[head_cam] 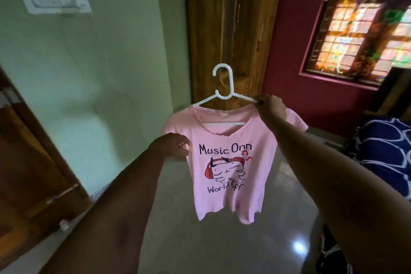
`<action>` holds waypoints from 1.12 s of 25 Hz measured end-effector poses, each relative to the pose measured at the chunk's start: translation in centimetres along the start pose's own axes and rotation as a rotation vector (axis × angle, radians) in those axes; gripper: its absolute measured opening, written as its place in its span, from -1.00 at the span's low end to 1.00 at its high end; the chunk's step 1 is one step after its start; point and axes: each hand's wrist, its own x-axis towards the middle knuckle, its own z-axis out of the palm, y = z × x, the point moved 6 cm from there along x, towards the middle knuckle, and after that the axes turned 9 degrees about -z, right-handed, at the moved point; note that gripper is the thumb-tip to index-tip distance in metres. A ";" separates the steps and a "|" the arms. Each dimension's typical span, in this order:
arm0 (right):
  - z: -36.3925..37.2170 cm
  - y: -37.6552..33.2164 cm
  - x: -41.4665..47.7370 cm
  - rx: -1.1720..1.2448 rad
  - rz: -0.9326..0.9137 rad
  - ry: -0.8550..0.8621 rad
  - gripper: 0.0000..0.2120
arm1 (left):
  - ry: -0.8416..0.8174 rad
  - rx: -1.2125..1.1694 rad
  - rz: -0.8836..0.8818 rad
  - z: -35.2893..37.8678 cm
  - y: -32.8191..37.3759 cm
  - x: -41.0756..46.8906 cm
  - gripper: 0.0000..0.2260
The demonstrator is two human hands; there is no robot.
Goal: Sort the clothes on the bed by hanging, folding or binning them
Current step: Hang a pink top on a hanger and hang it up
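A pink T-shirt [224,189] printed with "Music Onn World Off" and a cartoon in red headphones hangs on a white plastic hanger [223,87], held up in the air in front of me. My right hand [270,107] pinches the hanger's right arm at the shirt's shoulder. My left hand [175,145] grips the shirt's left sleeve edge. The hanger's hook points up and is free of any rail.
A wooden wardrobe or door [231,24] stands straight ahead, with a maroon wall and a window [364,29] to its right. A bed with a navy patterned cover [384,151] lies at the right. A brown door [29,162] is at the left. A glossy grey floor [222,240] lies below.
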 end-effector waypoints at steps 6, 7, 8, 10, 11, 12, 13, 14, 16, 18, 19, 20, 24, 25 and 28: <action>-0.8 11.0 2.9 -0.128 0.223 0.127 -0.79 | -0.171 -0.092 0.159 2.8 8.7 14.0 -0.64; -1.6 13.0 3.4 -0.132 0.241 0.160 -0.79 | -0.180 -0.032 0.205 3.5 11.3 15.6 -0.54; -2.4 14.9 3.9 -0.137 0.256 0.195 -0.79 | -0.191 0.027 0.243 4.1 13.9 16.8 -0.54; -4.2 19.8 5.2 -0.158 0.312 0.251 -0.79 | -0.227 0.118 0.312 6.5 19.3 20.5 -0.67; -5.1 22.5 5.9 -0.177 0.350 0.271 -0.78 | -0.251 0.142 0.351 7.7 21.9 22.5 -0.69; -5.8 25.3 6.6 -0.199 0.389 0.287 -0.77 | -0.271 0.146 0.382 8.9 24.5 24.5 -0.70; -6.5 28.0 7.2 -0.216 0.421 0.305 -0.77 | -0.279 0.141 0.401 10.0 27.2 26.6 -0.70; -7.3 30.7 8.0 -0.223 0.444 0.322 -0.76 | -0.274 0.141 0.415 11.0 30.0 28.7 -0.72; -8.4 34.8 9.4 -0.237 0.470 0.331 -0.76 | -0.259 0.141 0.454 11.9 34.9 31.9 -0.73; -9.5 39.4 11.2 -0.284 0.504 0.310 -0.76 | -0.264 0.179 0.505 12.7 40.5 34.8 -0.70; -10.2 41.9 12.2 -0.291 0.521 0.313 -0.76 | -0.261 0.199 0.523 13.2 43.2 36.3 -0.68; -10.9 44.2 13.2 -0.288 0.536 0.324 -0.76 | -0.260 0.203 0.544 13.6 45.8 37.7 -0.67; -12.7 51.7 16.3 -0.295 0.573 0.362 -0.78 | -0.298 0.183 0.618 16.2 53.9 42.1 -0.69; -12.9 53.1 16.8 -0.283 0.583 0.371 -0.78 | -0.309 0.189 0.634 16.8 55.3 43.0 -0.69; -13.5 58.3 19.2 -0.260 0.634 0.399 -0.78 | -0.328 0.205 0.671 18.7 60.1 47.9 -0.68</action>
